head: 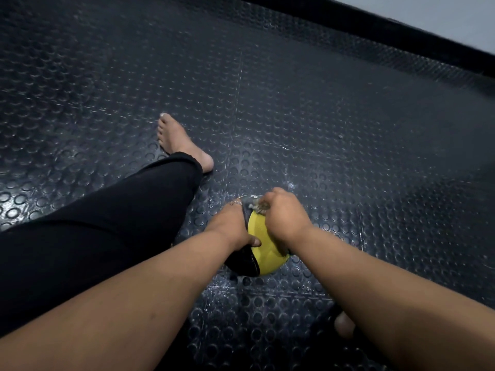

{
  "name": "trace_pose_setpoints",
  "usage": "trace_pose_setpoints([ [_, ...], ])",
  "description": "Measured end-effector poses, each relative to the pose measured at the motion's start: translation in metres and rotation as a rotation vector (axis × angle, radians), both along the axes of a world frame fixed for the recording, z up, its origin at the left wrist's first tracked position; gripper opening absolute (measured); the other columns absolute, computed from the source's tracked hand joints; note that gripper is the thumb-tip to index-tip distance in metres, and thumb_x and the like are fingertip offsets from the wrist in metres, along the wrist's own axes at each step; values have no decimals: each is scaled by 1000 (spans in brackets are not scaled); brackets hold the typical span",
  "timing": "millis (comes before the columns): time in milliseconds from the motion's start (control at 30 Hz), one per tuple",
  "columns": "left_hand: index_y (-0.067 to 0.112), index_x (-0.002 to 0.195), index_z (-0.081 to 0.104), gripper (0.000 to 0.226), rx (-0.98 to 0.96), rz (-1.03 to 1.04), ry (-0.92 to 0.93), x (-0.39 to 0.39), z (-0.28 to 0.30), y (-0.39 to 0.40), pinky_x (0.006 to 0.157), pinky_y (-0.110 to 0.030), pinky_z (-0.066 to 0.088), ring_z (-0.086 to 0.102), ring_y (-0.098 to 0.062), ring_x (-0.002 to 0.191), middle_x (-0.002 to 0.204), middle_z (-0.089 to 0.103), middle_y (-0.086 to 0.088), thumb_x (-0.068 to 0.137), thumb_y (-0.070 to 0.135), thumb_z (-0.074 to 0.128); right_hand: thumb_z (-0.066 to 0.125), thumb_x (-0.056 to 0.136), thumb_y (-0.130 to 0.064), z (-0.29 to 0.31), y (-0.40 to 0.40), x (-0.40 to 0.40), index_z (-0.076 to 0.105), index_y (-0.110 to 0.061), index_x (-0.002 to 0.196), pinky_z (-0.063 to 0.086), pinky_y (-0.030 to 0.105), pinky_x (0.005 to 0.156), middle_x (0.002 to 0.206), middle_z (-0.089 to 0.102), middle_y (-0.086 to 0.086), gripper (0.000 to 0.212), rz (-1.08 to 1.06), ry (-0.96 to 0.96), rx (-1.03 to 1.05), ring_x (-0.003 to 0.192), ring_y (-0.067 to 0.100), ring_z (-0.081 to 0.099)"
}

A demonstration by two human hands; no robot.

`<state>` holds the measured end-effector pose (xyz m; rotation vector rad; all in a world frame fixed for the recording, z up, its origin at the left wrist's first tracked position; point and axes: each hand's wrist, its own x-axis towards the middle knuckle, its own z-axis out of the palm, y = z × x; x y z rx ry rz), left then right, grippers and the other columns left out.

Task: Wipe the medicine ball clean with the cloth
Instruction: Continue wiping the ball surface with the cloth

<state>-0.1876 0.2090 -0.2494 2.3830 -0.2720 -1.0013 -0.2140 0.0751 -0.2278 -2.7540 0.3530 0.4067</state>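
The room I sit in is dim, and cool light from about one o'clock puts pale sheen on the raised studs of the dark rubber floor (321,116), brightest in wet-looking glints around the medicine ball (263,242), while the floor toward nine o'clock falls off into murk. My forearms and my black trouser leg (88,226) cast soft shadow toward six o'clock, and the leg is so dark that it shows almost no detail. The wide lens bends the wall base (401,30) at one o'clock into a slant, the stud pattern smears toward the edges, and my right hand (285,212) looks slightly blurred where it meets the ball.
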Motion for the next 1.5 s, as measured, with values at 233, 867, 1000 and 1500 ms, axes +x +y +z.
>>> trace_pose_setpoints([
  [233,19,136,44,94,13,-12,-20,-4,4,-5,101,-38,46,54,-27,122,133,52,-5,59,48,90,53,87,-3,-4,-21,5,66,-11,112,44,26,79,108,65,10,29,-463,43,244,99,27,61],
  [867,23,143,36,79,-258,355,366,24,-9,6,82,-27,42,52,-20,104,118,47,0,78,30,81,39,99,-11,-27,-40,-65,56,0,110,53,47,77,92,64,18,22,-1289,43,1240,75,29,62],
  [1000,21,128,36,72,-335,568,514,22,-8,8,74,-32,49,55,-20,86,104,52,-5,74,22,83,42,98,-10,-23,-40,-65,58,-4,94,50,41,76,81,63,12,18,-1220,60,1246,70,25,58],
  [1500,31,153,5,126,53,107,-23,-29,5,7,115,-54,25,3,-33,148,157,-5,-8,61,46,89,56,91,-12,-16,-28,-50,55,-21,100,45,28,75,105,60,5,13,-412,94,541,89,18,57],
])
